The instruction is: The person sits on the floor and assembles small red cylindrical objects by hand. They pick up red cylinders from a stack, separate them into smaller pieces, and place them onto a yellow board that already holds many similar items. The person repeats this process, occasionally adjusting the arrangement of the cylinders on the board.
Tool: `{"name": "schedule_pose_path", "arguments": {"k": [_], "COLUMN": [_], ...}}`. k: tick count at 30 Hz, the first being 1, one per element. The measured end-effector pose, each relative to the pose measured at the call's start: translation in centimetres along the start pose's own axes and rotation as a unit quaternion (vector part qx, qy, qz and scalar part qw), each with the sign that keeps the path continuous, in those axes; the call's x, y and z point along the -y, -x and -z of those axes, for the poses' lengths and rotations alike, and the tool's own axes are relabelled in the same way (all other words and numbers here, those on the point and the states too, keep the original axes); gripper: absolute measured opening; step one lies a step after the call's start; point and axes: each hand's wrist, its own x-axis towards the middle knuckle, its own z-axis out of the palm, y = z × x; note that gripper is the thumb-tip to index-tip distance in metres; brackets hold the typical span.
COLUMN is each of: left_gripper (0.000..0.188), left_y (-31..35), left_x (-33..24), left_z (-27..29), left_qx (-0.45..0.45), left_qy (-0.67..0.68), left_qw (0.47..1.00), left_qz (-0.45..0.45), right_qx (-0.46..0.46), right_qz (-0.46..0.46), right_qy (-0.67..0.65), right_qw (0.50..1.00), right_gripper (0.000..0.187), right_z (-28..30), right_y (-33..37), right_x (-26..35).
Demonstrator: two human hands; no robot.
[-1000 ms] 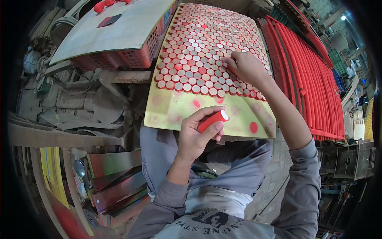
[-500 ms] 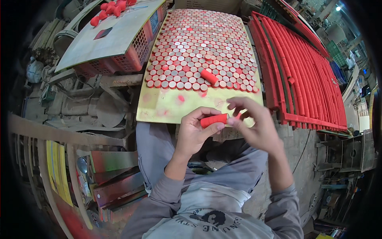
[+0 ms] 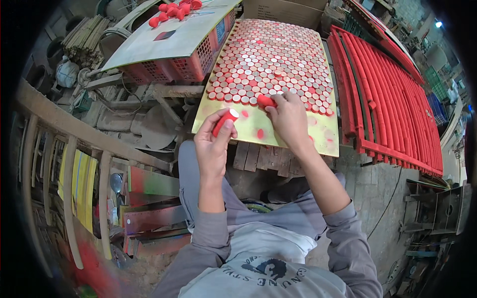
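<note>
My left hand is closed round a short red cylinder, tilted so that its whitish round end faces up. Ahead and to the right, my right hand has its thumb and fingers closed on a second red cylinder, at the near edge of many round pieces. These pieces have pale tops and red sides and stand packed in rows on a yellow board. One loose disc lies on top of them. My right fingertips are partly hidden behind the hand.
To the right, a red rack holds long red rods. A pale panel with red cone-like pieces covers a red plastic crate at left. A wooden railing stands at lower left, and a cardboard box behind the board.
My hands have moved apart. The left has lifted its cylinder to the left and turned its end upward; the right has reached forward and taken hold of the cylinder lying on the pieces.
</note>
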Motion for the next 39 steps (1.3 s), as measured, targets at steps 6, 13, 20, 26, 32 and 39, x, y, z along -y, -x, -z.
{"name": "schedule_pose_path", "arguments": {"k": [6,13,20,26,32,39], "left_gripper": [0.033,0.039,0.036,0.036,0.032,0.028], "left_y": [-0.1,-0.7,0.0,1.9,3.3,4.8], "left_x": [1.8,1.9,1.8,3.0,2.6,3.4], "left_z": [1.0,0.0,-1.6,-4.4,-7.1,-8.3], "left_qx": [0.030,0.088,0.133,0.215,0.267,0.279], "left_qy": [-0.002,-0.002,-0.011,-0.028,-0.123,-0.167], "left_qw": [0.998,0.993,0.985,0.968,0.956,0.946], "left_qz": [0.050,0.083,0.109,0.125,0.008,-0.007], "right_qx": [0.001,0.057,-0.013,0.040,0.027,0.040], "right_qz": [-0.084,-0.181,-0.189,-0.215,-0.192,-0.232], "right_qy": [0.020,0.012,-0.284,-0.492,-0.462,-0.467], "right_qw": [0.996,0.982,0.940,0.843,0.865,0.852], "right_gripper": [0.034,0.036,0.026,0.042,0.031,0.025], "right_z": [1.5,0.5,9.0,9.2,12.0,13.6], "right_y": [-6.9,-11.2,1.6,9.1,10.7,11.7], "right_x": [-5.2,-11.0,-1.5,2.6,0.6,-0.3]}}
